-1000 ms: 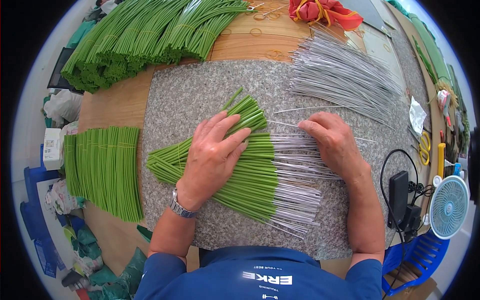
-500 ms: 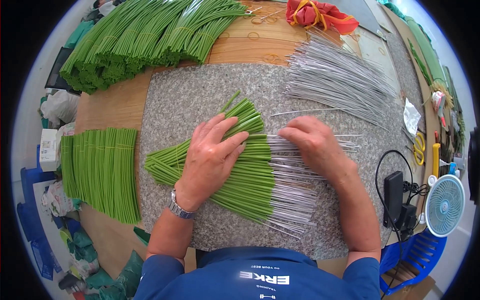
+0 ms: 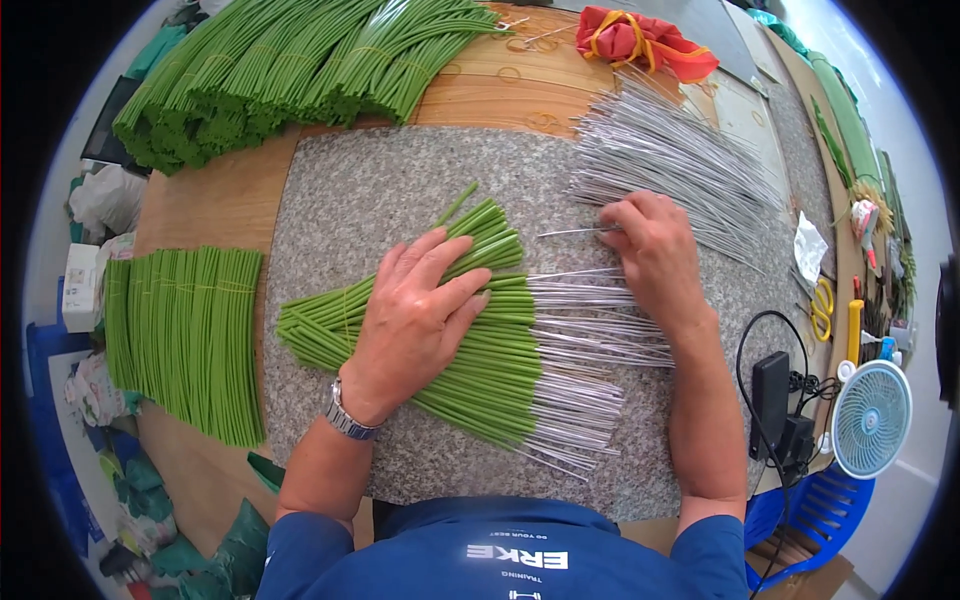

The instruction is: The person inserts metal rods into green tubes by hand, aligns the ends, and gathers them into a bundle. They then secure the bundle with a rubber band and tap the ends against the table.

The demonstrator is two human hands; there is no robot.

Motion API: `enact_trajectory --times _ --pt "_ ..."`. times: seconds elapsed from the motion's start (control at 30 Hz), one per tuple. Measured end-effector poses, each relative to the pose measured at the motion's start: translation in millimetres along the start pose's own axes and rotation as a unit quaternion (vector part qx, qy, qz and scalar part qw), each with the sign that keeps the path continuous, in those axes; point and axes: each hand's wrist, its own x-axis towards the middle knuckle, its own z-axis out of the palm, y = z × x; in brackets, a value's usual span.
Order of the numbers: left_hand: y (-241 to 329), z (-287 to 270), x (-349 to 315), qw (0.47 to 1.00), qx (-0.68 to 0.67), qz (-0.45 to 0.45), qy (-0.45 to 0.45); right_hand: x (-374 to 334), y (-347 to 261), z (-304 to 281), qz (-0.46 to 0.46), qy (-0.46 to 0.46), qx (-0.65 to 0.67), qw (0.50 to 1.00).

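A fan of green hollow stems (image 3: 470, 370) lies on the granite slab, bound on its left with a rubber band. Silvery wires (image 3: 580, 405) stick out of many stem ends on the right. My left hand (image 3: 415, 310) rests on the fan with its fingers stretched out, thumb and forefinger near the upper stems. Above the fan, my right hand (image 3: 650, 245) is closed, its fingertips pinching a single metal wire (image 3: 568, 232) that points left. Just beyond that hand lies a loose pile of wires (image 3: 680, 170).
Green stem bundles lie at the far left (image 3: 290, 70) and nearer left (image 3: 185, 340). A red cloth bundle (image 3: 640, 42) lies at the back. On the right are yellow-handled scissors (image 3: 822, 308), a black power adapter (image 3: 770, 392) with cable, and a small fan (image 3: 870, 420).
My right hand has moved up and slightly right, from the wire ends beside the stems to the single wire, now between its fingertips. My left hand stays on the stems.
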Motion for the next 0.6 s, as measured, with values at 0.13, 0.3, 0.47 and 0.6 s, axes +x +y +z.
enact_trajectory --times 0.13,0.3,0.47,0.6 --pt "1 -3 2 1.000 -0.003 -0.006 0.003 0 5 -1 -0.003 -0.032 0.007 0.999" --pt "0 -2 0 1.000 0.002 -0.005 -0.002 1 2 0 -0.068 0.023 0.047 0.996" --pt "-1 0 0 1.000 -0.002 0.006 0.009 -3 -12 -3 -0.049 0.020 0.110 0.993" --pt "1 -4 0 1.000 0.007 -0.008 -0.009 -3 -15 2 -0.069 -0.009 0.081 0.994"
